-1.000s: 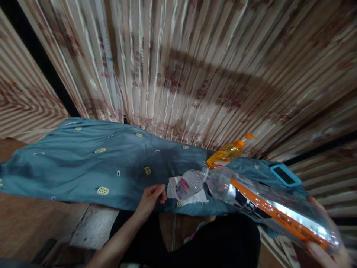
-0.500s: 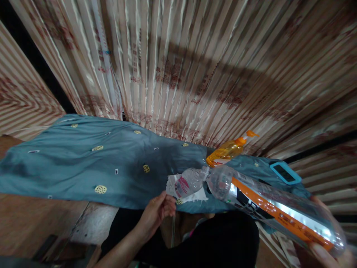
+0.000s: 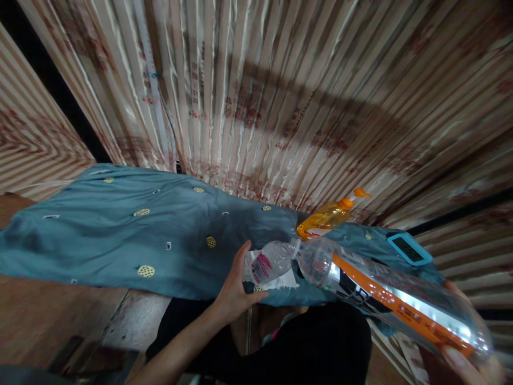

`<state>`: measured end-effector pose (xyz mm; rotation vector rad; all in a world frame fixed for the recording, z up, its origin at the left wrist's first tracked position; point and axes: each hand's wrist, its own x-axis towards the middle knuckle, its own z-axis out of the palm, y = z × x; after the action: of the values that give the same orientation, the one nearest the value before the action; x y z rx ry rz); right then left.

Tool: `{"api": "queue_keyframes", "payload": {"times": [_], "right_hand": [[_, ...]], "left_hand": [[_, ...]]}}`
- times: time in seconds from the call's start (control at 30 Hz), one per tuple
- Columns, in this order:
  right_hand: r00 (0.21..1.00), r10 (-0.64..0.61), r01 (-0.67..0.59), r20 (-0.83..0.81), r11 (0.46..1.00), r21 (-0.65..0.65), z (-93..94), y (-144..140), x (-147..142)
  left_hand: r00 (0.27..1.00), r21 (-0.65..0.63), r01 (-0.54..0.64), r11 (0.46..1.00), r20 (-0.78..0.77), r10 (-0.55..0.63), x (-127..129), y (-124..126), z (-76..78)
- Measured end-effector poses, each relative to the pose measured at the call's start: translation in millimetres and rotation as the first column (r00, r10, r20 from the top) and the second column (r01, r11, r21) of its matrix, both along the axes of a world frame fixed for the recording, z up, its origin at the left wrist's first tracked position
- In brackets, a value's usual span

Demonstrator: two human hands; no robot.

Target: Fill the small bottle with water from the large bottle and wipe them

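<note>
My right hand (image 3: 467,363) grips the base of a large clear plastic bottle (image 3: 393,307) with an orange and black label, held almost level. Its mouth meets the mouth of a small clear bottle (image 3: 270,262) with a pink label, which lies on a white paper (image 3: 280,279) on the teal cloth (image 3: 132,235). My left hand (image 3: 236,283) is open, fingers spread, just left of the small bottle's base and close to touching it.
An orange pump bottle (image 3: 328,216) lies on the cloth behind the two bottles. A phone with a blue rim (image 3: 409,248) rests at the right. A striped curtain (image 3: 280,96) hangs behind. My dark-clothed lap (image 3: 304,342) is below the cloth's edge.
My left hand drew back to the cloth's near edge, then rose and opened beside the small bottle. The large bottle in my right hand has hardly moved.
</note>
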<state>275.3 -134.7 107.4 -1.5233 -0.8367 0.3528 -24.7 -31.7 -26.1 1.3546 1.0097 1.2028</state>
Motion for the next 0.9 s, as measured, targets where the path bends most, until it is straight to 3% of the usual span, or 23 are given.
{"api": "queue_keyframes", "payload": {"times": [0.1,0.23,0.33,0.47,0.67,0.9], "right_hand": [[0.995,-0.063,0.066,-0.079,0.997,0.038,-4.4,2,10],[0.997,-0.020,0.021,-0.074,1.000,0.015,-13.7,-2,26],[0.999,0.026,-0.025,-0.048,1.000,0.014,-9.1,-6,17],[0.999,-0.003,0.002,-0.052,1.000,-0.017,1.7,-4,2],[0.999,-0.035,0.036,-0.027,0.999,0.035,-4.0,5,21],[0.999,-0.040,0.041,-0.019,0.998,0.054,-0.9,2,21]], "left_hand": [[0.993,0.092,0.083,0.992,-0.097,-0.074,18,8,3.2],[0.993,0.061,0.088,0.994,-0.081,-0.083,36,18,0.3],[0.996,0.035,0.068,0.997,-0.052,-0.066,44,21,-4.2],[0.997,-0.022,0.047,0.999,-0.055,-0.049,47,21,-7.2],[0.999,-0.069,0.028,0.997,-0.044,-0.032,46,21,-3.5],[0.998,-0.059,0.016,0.998,-0.060,-0.020,46,22,-2.7]]}}
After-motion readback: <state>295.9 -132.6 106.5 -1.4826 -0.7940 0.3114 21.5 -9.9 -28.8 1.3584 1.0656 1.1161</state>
